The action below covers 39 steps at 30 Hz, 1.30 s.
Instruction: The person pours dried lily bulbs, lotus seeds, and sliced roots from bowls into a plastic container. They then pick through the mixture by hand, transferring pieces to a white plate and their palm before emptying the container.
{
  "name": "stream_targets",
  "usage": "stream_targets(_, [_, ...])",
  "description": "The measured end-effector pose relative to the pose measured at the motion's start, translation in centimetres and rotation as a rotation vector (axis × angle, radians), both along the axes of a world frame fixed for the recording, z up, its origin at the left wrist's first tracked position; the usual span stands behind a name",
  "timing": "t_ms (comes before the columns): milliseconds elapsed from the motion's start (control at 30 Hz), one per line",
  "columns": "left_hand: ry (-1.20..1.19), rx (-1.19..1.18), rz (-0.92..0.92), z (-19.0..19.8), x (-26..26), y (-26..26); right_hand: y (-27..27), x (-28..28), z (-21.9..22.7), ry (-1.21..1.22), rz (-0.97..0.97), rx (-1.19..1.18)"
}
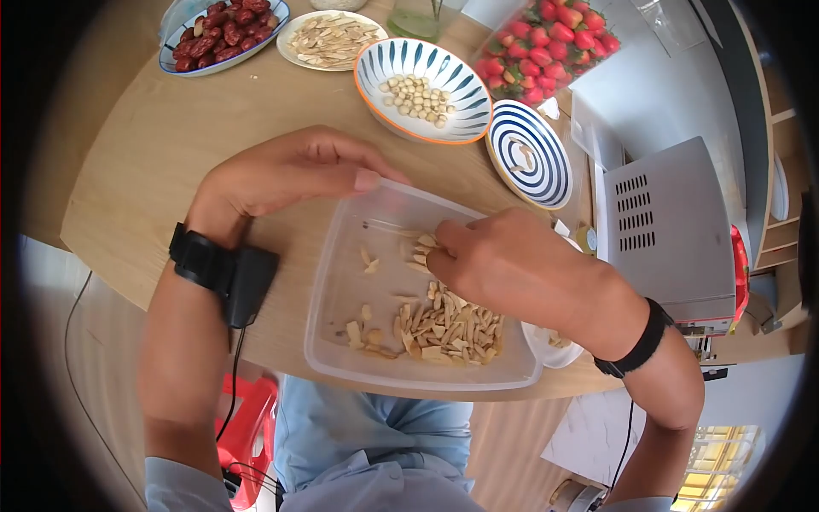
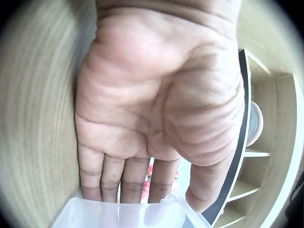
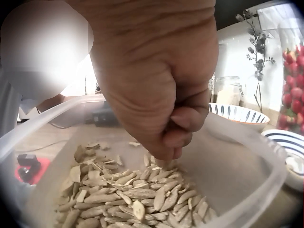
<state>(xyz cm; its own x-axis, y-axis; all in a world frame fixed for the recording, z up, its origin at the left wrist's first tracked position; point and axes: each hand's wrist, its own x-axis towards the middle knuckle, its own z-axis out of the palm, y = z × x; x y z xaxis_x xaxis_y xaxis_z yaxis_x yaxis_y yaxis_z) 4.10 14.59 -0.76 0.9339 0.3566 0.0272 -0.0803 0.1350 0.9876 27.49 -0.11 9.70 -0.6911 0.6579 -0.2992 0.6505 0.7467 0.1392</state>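
Note:
A clear plastic tub [image 1: 320,341] near the table's front edge holds a heap of pale dried slices [image 1: 452,328], thickest at its near right. My right hand [image 1: 520,264] reaches over the tub's right side, thumb and fingers curled together. In the right wrist view its fingertips [image 3: 173,149] pinch at a pale slice on top of the heap. At the tub's far left corner is my left hand [image 1: 290,171], palm towards the tub. Its straight fingers [image 2: 135,175] lie against the outside of the wall, and the thumb is beside the rim.
Behind the tub are a bowl [image 1: 371,81] of round pale seeds, a striped plate [image 1: 550,162], a plate [image 1: 286,47] of dried slices and a dish of red dates [image 1: 226,34]. Strawberries [image 1: 546,51] fill a clear container. A grey box-like appliance [image 1: 674,239] stands right.

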Motion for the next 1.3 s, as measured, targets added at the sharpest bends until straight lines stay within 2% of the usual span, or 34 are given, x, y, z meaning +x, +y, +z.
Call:
stream_targets(200, [-0.020, -0.008, -0.009, -0.1, 0.1, -0.1, -0.5, 0.3, -0.3, 0.074, -0.016, 0.062])
stream_targets(367, [-0.040, 0.010, -0.005, -0.3, 0.1, 0.1, -2.9, 1.5, 3.5, 0.114, -0.139, 0.171])
stream_targets(467, [-0.043, 0.023, 0.003, -0.2, 0.2, 0.0, -6.4, 4.1, 5.8, 0.105, -0.399, 0.246])
stream_targets(567, [-0.043, 0.043, 0.014, 0.0, 0.1, -0.2, -9.8, 7.5, 7.0, 0.182, -0.723, 0.173])
stream_targets(667, [-0.002, 0.036, 0.028, 0.0, 0.0, -0.2, -13.1, 13.5, 4.9, 0.055, -0.812, 0.044])
stream_targets(700, [-0.003, 0.032, 0.033, 0.0, 0.0, -0.2, -13.5, 13.6, 4.4, 0.014, -0.797, 0.088])
stream_targets(800, [-0.009, 0.000, 0.044, 0.0, 0.0, -0.3, -12.3, 10.2, 4.7, 0.345, -0.854, 0.152])
stream_targets(867, [-0.027, -0.042, 0.038, 0.2, -0.1, -0.5, -11.3, 7.5, 5.0, 0.498, -0.623, 0.168])
stream_targets(933, [-0.024, -0.023, 0.031, 0.2, -0.1, -0.3, -10.3, 5.9, 4.3, 0.557, -0.441, 0.048])
stream_targets(1033, [-0.029, -0.019, 0.028, 0.1, -0.1, -0.3, -8.1, 2.9, 3.3, 0.463, -0.388, -0.072])
stream_targets(1133, [-0.036, -0.026, 0.038, 0.5, -0.2, -0.6, -5.9, 2.3, 1.1, 0.328, -0.188, -0.125])
stream_targets(1233, [-0.025, -0.013, 0.047, 0.6, -0.2, -0.6, -4.9, 0.8, 0.0, 0.336, -0.065, -0.208])
stream_targets(1300, [-0.009, -0.012, 0.048, 0.4, -0.2, -0.5, -4.4, -0.1, -0.5, 0.318, -0.014, -0.163])
